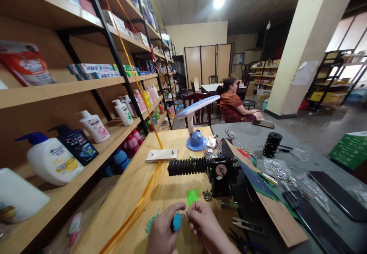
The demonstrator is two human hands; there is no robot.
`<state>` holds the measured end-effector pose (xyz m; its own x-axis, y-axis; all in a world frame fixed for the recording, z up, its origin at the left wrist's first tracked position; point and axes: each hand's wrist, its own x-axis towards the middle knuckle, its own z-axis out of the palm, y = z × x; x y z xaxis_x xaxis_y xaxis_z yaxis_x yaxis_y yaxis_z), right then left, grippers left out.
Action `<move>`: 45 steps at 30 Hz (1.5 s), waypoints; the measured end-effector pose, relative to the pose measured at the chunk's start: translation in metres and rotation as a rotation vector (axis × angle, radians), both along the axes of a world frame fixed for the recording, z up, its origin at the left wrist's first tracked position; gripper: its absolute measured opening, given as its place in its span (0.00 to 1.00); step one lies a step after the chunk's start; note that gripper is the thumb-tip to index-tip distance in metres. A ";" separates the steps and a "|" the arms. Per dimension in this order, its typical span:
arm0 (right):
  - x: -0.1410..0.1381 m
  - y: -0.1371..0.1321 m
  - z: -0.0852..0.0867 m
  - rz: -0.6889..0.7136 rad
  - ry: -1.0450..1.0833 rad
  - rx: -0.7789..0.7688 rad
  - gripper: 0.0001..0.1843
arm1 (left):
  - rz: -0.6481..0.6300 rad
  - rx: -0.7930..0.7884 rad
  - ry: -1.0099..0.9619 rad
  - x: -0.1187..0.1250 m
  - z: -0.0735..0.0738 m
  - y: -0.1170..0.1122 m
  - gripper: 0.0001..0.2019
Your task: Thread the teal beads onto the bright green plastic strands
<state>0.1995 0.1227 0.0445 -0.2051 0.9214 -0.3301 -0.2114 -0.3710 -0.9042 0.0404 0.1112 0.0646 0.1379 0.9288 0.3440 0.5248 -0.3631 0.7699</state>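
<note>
Left of the black machine [220,175], filling that whole side: wooden shelving [57,89] stocked with pump bottles and boxed goods. Beneath the machine and spreading left of it and nearer the camera: the pale wooden bench [137,185]. Well behind the machine, on a chair: a seated person [233,106], turned away. Leaning just right of the machine and running nearer the camera: a long cardboard panel [275,212]. Left of the machine, slanting down from the upper shelves onto the bench: a bundle of orange strands [149,196]. Just behind the machine: a blue and white desk lamp [196,140]. Sticking out from the machine's left side: a ribbed black roller [186,166]. Behind and right of the machine: a black spool [272,144], upright. Behind and left of the machine, beside the strands: a flat wooden block [162,155] with two pins. In front of the machine, low in view: the left hand [162,233], thumb and finger pinching a small blue piece [176,222], and the right hand [205,223], fingertips drawn together just beside that piece; too small to tell what they grip. In front and right of the machine: metal snips [248,225], lying flat. Just in front of the machine, above the hands: a bright green scrap [192,196]. Left of the left hand: scattered green beads [150,223].
</note>
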 end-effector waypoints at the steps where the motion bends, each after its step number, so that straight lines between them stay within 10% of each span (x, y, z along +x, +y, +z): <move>1: -0.001 0.001 0.000 0.015 -0.017 0.017 0.20 | -0.011 -0.018 -0.005 0.002 -0.002 0.002 0.11; 9: -0.003 0.005 0.003 -0.127 -0.078 0.269 0.23 | 0.149 -0.427 -0.542 0.004 -0.003 0.014 0.28; 13: -0.010 0.006 0.002 0.028 -0.040 0.205 0.28 | 0.204 -0.512 -0.709 0.005 -0.003 0.015 0.34; 31: 0.022 0.003 0.013 -0.009 -0.662 0.710 0.09 | -0.016 -0.480 -0.281 -0.012 -0.008 0.010 0.29; 45: 0.004 -0.007 -0.005 -0.021 -0.425 0.338 0.14 | 0.138 -0.185 -0.323 0.016 -0.010 -0.003 0.25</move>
